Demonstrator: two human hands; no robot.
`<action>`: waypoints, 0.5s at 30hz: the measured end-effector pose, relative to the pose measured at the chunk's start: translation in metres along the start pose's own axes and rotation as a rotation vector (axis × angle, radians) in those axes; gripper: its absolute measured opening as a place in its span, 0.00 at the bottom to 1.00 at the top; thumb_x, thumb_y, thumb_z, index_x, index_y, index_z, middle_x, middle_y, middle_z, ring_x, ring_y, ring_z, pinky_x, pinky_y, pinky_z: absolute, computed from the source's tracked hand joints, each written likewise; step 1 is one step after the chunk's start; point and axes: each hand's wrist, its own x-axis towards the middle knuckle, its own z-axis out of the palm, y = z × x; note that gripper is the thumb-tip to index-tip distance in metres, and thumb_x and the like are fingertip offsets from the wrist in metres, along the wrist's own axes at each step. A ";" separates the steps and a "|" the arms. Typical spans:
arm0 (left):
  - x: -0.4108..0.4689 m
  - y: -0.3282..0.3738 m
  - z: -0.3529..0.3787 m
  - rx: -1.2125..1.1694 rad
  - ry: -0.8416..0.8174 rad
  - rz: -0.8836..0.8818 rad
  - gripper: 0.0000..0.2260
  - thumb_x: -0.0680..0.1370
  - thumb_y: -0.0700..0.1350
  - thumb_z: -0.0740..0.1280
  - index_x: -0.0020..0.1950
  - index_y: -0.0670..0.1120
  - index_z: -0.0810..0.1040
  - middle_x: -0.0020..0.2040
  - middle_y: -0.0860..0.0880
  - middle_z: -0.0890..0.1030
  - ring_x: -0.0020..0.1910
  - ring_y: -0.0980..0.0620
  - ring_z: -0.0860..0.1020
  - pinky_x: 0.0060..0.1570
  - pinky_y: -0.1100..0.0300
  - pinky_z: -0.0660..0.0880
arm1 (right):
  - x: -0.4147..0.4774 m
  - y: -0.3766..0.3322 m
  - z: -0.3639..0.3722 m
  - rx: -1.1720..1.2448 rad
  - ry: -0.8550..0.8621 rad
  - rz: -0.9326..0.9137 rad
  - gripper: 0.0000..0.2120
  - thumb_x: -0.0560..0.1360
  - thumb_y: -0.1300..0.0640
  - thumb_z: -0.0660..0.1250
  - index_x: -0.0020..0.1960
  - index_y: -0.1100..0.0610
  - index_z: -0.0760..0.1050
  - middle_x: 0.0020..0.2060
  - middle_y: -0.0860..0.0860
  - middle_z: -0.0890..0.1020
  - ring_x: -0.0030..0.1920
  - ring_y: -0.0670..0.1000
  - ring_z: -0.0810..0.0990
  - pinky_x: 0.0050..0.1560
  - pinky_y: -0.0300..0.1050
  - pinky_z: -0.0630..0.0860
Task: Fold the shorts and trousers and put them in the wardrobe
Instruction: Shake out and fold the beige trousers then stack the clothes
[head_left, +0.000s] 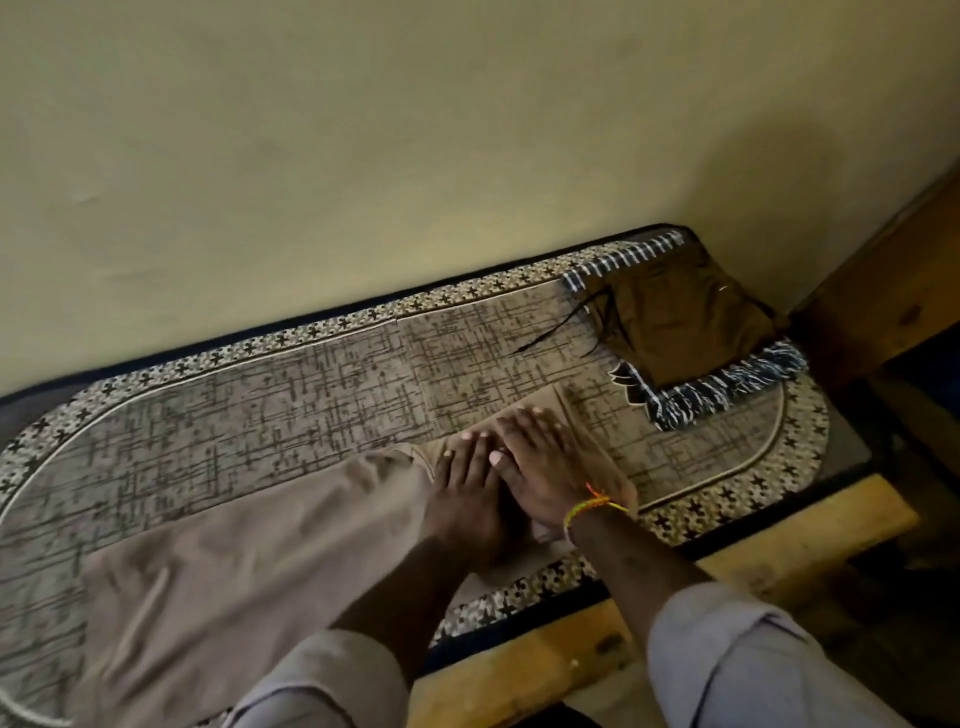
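Tan trousers (249, 571) lie stretched across a patterned mat on the bed, running from lower left toward the middle right. My left hand (467, 488) and my right hand (550, 467) press flat, side by side and touching, on the right end of the trousers. A coloured thread band is on my right wrist. Folded brown shorts (680, 312) with black drawstrings rest on top of a black-and-white patterned garment (727, 389) at the far right end of the mat. No wardrobe is in view.
The patterned mat (260, 384) covers the bed along a yellowish wall (363, 156). The wooden bed frame (753, 561) edges the near side. A wooden piece of furniture (883, 291) stands at the right end.
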 end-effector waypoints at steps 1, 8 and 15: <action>-0.001 -0.006 0.010 0.044 -0.030 -0.015 0.36 0.80 0.65 0.49 0.82 0.47 0.45 0.82 0.42 0.41 0.79 0.40 0.35 0.78 0.43 0.38 | 0.003 0.003 0.012 -0.005 -0.079 0.058 0.30 0.79 0.40 0.45 0.78 0.49 0.51 0.79 0.53 0.52 0.79 0.56 0.47 0.77 0.56 0.43; -0.035 -0.049 0.029 0.001 0.117 -0.092 0.35 0.79 0.68 0.47 0.80 0.50 0.59 0.82 0.42 0.50 0.81 0.41 0.47 0.77 0.41 0.47 | 0.016 -0.029 0.031 -0.054 -0.011 0.337 0.34 0.74 0.44 0.51 0.77 0.58 0.54 0.77 0.64 0.53 0.77 0.65 0.47 0.73 0.68 0.40; -0.139 -0.134 0.024 -0.033 0.260 -0.540 0.19 0.77 0.60 0.59 0.62 0.51 0.76 0.63 0.45 0.74 0.63 0.37 0.73 0.68 0.41 0.64 | 0.003 -0.123 0.071 -0.031 -0.079 -0.584 0.26 0.76 0.47 0.55 0.73 0.53 0.65 0.74 0.54 0.66 0.76 0.56 0.60 0.75 0.53 0.48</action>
